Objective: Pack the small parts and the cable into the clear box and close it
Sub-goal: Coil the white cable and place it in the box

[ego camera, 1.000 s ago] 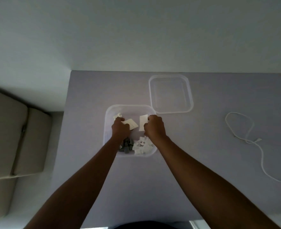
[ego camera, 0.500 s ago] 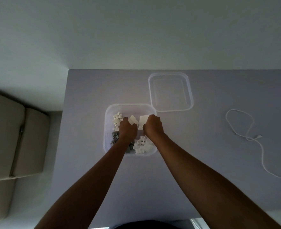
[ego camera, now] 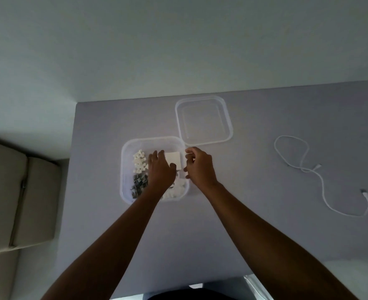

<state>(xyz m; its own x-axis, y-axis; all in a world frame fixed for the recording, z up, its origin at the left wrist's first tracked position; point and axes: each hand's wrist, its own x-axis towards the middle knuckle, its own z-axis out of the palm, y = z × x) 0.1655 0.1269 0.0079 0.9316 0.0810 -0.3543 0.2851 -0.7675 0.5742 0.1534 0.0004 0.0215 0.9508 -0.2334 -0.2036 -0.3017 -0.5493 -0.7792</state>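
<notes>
The table (ego camera: 265, 234) fills most of the view, with a sofa (ego camera: 16, 202) off its left edge. Near the middle sits the clear box (ego camera: 124, 169), open, and its lid (ego camera: 203, 122) lies flat just beyond its far right corner, so closing is not yet done. Well to the right the white cable (ego camera: 321, 180) lies loose in a loop on the table, not yet packed.

Both hands are over the box. The left hand (ego camera: 160, 172) reaches in with fingers spread fairly flat over the contents; whether it holds anything I cannot tell. The right hand (ego camera: 199, 167) hovers at the box's right rim, fingers loosely curled, seemingly empty.

Inside lie a white square plate (ego camera: 174, 160) between the hands, white parts (ego camera: 139, 162) at far left, grey parts (ego camera: 138, 182) nearer, and more white pieces (ego camera: 174, 192) at near right.

By my judgement the small parts are in; the cable and the lid remain.
</notes>
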